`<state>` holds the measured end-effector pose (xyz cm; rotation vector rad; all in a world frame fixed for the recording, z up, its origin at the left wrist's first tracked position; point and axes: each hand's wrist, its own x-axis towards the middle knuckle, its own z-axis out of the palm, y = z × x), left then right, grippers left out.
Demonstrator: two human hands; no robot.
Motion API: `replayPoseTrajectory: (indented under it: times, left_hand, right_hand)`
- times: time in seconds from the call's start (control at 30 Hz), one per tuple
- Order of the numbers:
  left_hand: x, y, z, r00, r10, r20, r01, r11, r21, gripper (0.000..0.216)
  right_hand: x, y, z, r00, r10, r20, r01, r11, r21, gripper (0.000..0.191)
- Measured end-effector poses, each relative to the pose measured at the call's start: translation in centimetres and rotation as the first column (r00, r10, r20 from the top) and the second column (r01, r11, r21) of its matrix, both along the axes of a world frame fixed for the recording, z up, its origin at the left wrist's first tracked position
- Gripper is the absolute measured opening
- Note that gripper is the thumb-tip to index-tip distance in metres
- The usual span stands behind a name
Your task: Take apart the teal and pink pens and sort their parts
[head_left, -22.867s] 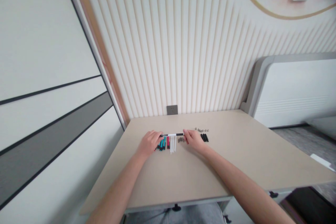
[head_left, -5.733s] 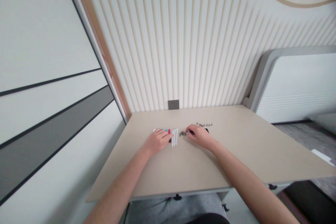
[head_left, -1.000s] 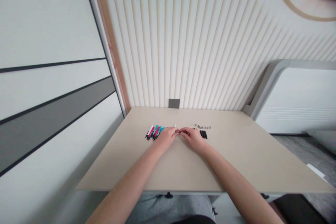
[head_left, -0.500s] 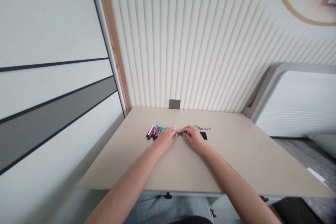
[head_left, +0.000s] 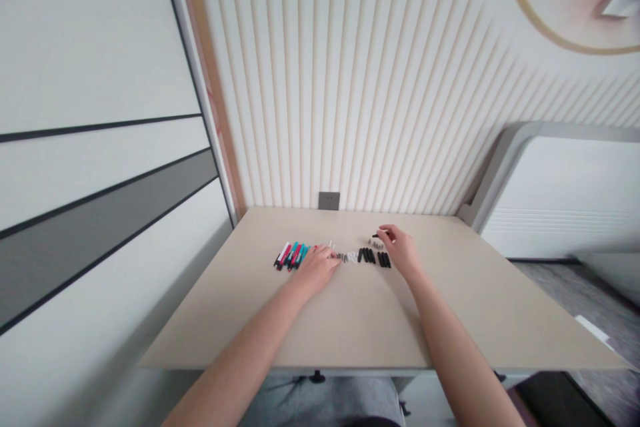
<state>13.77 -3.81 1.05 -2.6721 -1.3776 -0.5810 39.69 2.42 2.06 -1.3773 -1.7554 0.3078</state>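
Note:
My right hand [head_left: 400,252] is raised over the right part of the row, its fingers pinched on a small black pen part [head_left: 375,235]. Just below it stand several small grey metal pieces [head_left: 376,244]. My left hand [head_left: 318,268] rests low on the table with fingers closed together; what they hold, if anything, is hidden. Beside its fingertips lie small grey pieces [head_left: 343,257] and a cluster of small white pieces [head_left: 353,257]. Black tube-like pen parts [head_left: 367,255] lie in a row, with another black group [head_left: 384,259] to the right. Coloured pens [head_left: 290,255] lie left of my left hand.
The beige table [head_left: 350,320] stands against a ribbed wall with a dark socket [head_left: 329,201]. A white cabinet wall [head_left: 110,227] borders the left side. On the right are a grey-and-white headboard [head_left: 555,180] and a dark floor mat [head_left: 565,400].
My right hand has moved right and away from my left hand, carrying the small black part. White pieces and black tubes now show between the hands. My left hand stays about where it was.

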Motion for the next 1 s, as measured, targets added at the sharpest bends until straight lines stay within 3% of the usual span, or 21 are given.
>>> replayPoseTrajectory:
  times: [0.17,0.37,0.57,0.77,1.0]
  left_hand:
    - [0.1,0.0,-0.1,1.000,0.000,-0.020,0.000,1.000,0.002,0.022]
    - [0.1,0.3,-0.4,0.999,0.027,-0.032,-0.027,1.000,0.016,0.019]
    - [0.2,0.2,-0.1,0.999,0.052,0.001,-0.052,0.999,0.012,0.020]
    - [-1.3,0.4,0.5,0.990,0.127,0.058,-0.130,0.990,0.049,0.022]
    - [-2.3,0.5,0.3,0.996,0.090,-0.023,-0.089,0.995,0.033,0.025]
  right_hand:
    - [2.8,0.5,0.0,0.987,-0.121,0.105,0.126,0.991,-0.037,0.046]
    - [1.7,0.3,-0.4,0.991,0.042,0.127,-0.026,0.992,-0.126,0.033]
    - [0.7,-0.1,-0.9,0.968,0.191,0.164,-0.149,0.959,-0.242,0.035]
    - [0.4,0.1,-1.3,0.951,0.215,0.222,-0.153,0.952,-0.266,0.036]
    - [-0.1,-0.4,-0.7,0.940,0.205,0.273,-0.146,0.964,-0.221,0.033]
